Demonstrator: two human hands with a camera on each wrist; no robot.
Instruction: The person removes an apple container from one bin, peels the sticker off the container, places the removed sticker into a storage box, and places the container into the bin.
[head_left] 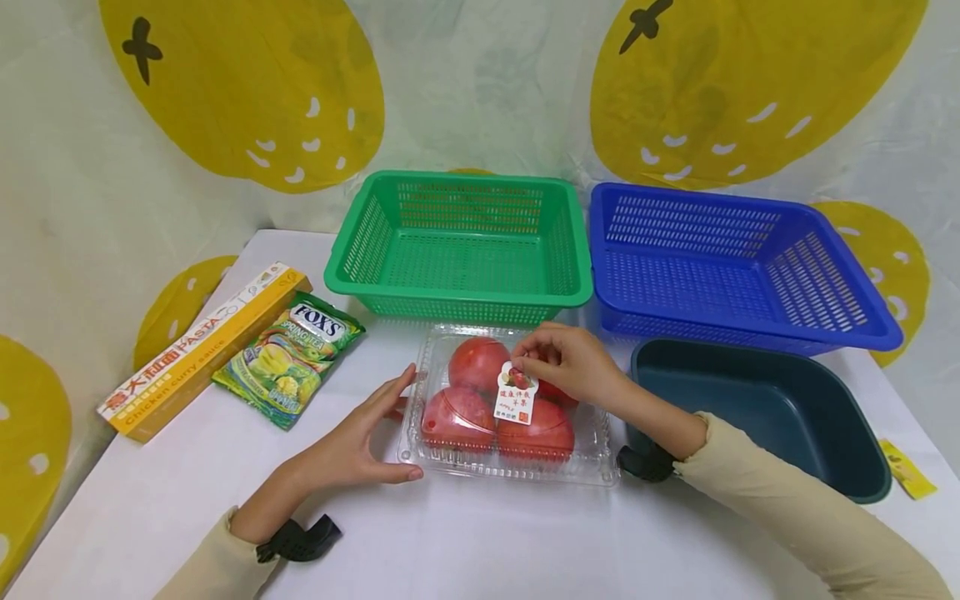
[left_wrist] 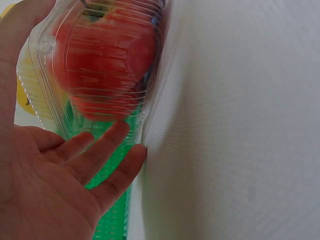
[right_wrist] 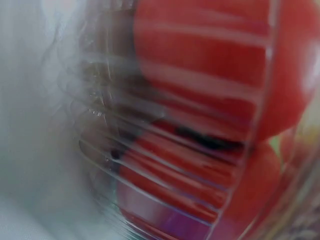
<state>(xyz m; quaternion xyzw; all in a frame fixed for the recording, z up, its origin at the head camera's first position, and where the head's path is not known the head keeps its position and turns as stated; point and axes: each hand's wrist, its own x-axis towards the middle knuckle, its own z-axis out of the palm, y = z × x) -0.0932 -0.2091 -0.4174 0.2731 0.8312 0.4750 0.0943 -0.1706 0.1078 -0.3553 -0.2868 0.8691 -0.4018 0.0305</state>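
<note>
A clear plastic clamshell box [head_left: 592, 467] holding red tomatoes [head_left: 459, 417] lies on the white table [head_left: 480, 542], front and centre in the head view. My right hand [head_left: 528, 360] rests on its lid, thumb and forefinger pinching the top of the white label [head_left: 516, 400]. My left hand [head_left: 390, 421] lies flat beside the box's left edge, fingers straight, fingertips at the rim. In the left wrist view the open palm [left_wrist: 60, 185] faces the box [left_wrist: 45, 95]. The right wrist view is filled by blurred tomatoes [right_wrist: 210, 75] behind the ribbed wall [right_wrist: 125, 165].
Behind the box stand a green basket [head_left: 461, 246] and a blue basket [head_left: 720, 262]. A dark teal tub [head_left: 757, 417] sits at the right, a yellow packet [head_left: 907, 471] beyond it. At the left lie a yellow pasta box [head_left: 202, 350] and a green candy bag [head_left: 288, 358].
</note>
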